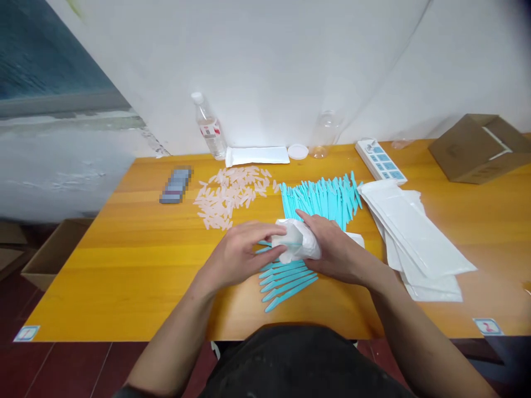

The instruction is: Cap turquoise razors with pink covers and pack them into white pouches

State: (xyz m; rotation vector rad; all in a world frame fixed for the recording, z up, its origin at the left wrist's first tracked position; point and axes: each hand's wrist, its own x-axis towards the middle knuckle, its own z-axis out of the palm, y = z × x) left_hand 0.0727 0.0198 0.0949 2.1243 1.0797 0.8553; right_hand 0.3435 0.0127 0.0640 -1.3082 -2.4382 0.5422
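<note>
White plastic pouch (309, 243) raised between both hands, its open mouth turned toward the left hand (238, 251), whose thumb and fingers stand slightly parted at the rim, pinching or merely touching, I cannot tell; the right hand (334, 243) is curled firmly round its body, and the long axis seems to run rightward under that palm. Turquoise sticks (288, 279) lie beneath on a yellow-brown wooden table (145, 265) against a white wall (290, 66)

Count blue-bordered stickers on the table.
2: left sticker at the near-left corner of the table, right sticker at its near edge. Others could be hidden.
</note>
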